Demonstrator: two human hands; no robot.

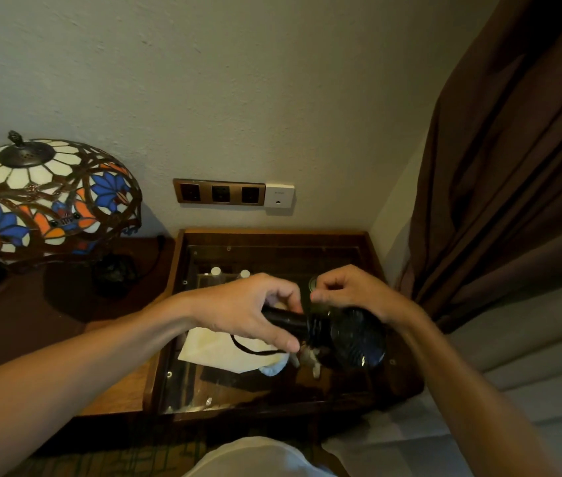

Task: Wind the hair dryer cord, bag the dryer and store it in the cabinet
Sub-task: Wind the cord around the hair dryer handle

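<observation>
A black hair dryer point(351, 333) lies sideways above the glass-topped wooden cabinet point(369, 242), its round grille end to the right. My left hand point(248, 309) is wrapped around its handle. Just above the dryer body, my right hand point(351, 290) has its fingertips pinched together, apparently on the dark cord, though the cord there is hard to make out. Under the dryer, a cream cloth bag point(217, 351) rests flat on the glass, and a thin black drawstring or cord loop point(248, 349) lies across it.
A stained-glass lamp point(42, 197) stands on the brown desk point(14, 325) at left. Wall sockets point(219, 193) sit above the cabinet. Two small white-capped bottles point(215, 271) show under the glass. A brown curtain point(513, 166) hangs at right beside a bed point(530, 373).
</observation>
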